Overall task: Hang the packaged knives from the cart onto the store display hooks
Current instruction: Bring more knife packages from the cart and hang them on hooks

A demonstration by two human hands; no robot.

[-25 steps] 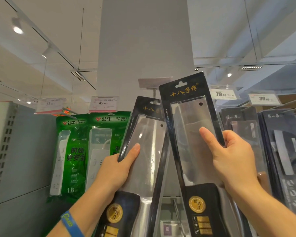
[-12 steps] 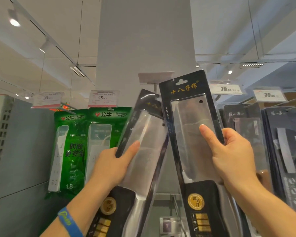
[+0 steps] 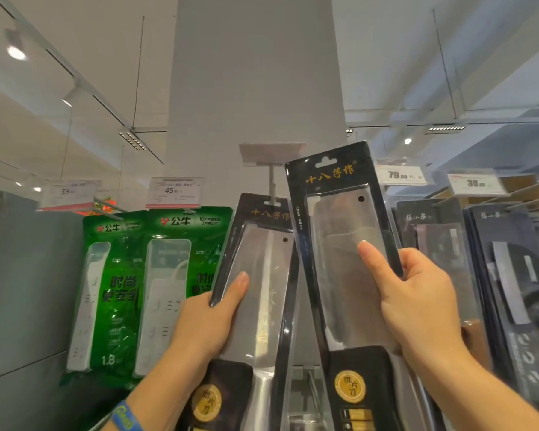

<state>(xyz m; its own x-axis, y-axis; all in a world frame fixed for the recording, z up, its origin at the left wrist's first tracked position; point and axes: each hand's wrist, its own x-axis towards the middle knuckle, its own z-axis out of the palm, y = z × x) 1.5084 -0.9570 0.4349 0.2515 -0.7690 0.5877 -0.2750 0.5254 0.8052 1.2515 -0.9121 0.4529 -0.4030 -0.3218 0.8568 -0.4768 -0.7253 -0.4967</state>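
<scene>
Packaged knives, two, both raised at the store display; cart not in view. Green power-strip packs (image 3: 168,275) hanging to the left, dark knife packs (image 3: 495,275) hanging to the right.

Left packaged knife (image 3: 262,290): long axis near upright, top leaning right, handle end down. Held at mid-blade by left grip (image 3: 206,321), thumb laid across the clear front.

Right packaged knife (image 3: 346,259): nearer and higher, top leaning left, overlapping the other's right edge. Clasped at its right edge by right grip (image 3: 417,306), thumb on the blister.

Display hook (image 3: 272,185) in the gap between the two tops, under a blank label holder (image 3: 271,152).

Hang slot (image 3: 269,202) of the left pack right at the hook's lower end, well above that grip. Threaded or not, cannot tell. Slot of the right pack (image 3: 328,161) just right of the hook and higher.

Judged: left side nearer the hook. Probably a push far along the rod first, then the right pack lowered and shifted left to follow.
</scene>
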